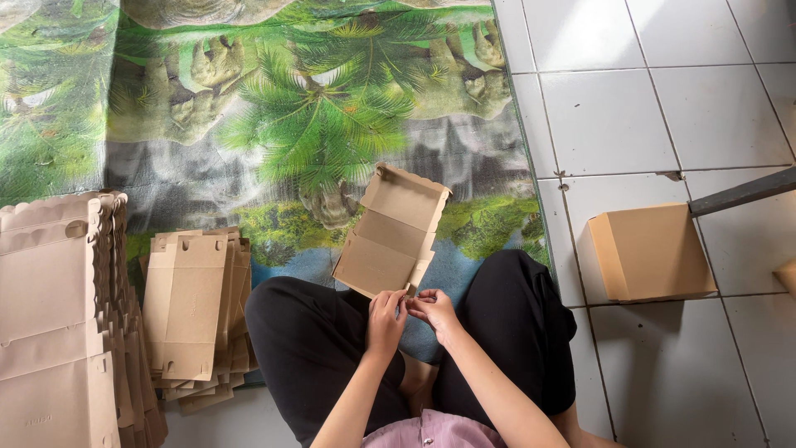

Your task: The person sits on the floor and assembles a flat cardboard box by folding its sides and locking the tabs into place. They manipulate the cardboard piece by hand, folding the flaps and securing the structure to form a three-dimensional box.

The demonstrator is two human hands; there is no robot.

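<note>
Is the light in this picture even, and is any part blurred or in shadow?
In the head view, daylight is bright on the white tile floor, with mild glare at the top right; the half-folded cardboard box and both hands, left hand and right hand, look sharp; soft shadow lies beside the finished box.

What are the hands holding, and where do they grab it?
Both hands, left hand and right hand, pinch the near bottom edge of a half-folded cardboard box.

Left of the grip lie flat brown cardboard blanks (195, 311) (stacked), right of it a folded brown cardboard box (651, 253) on white floor tiles (609, 116).
</note>
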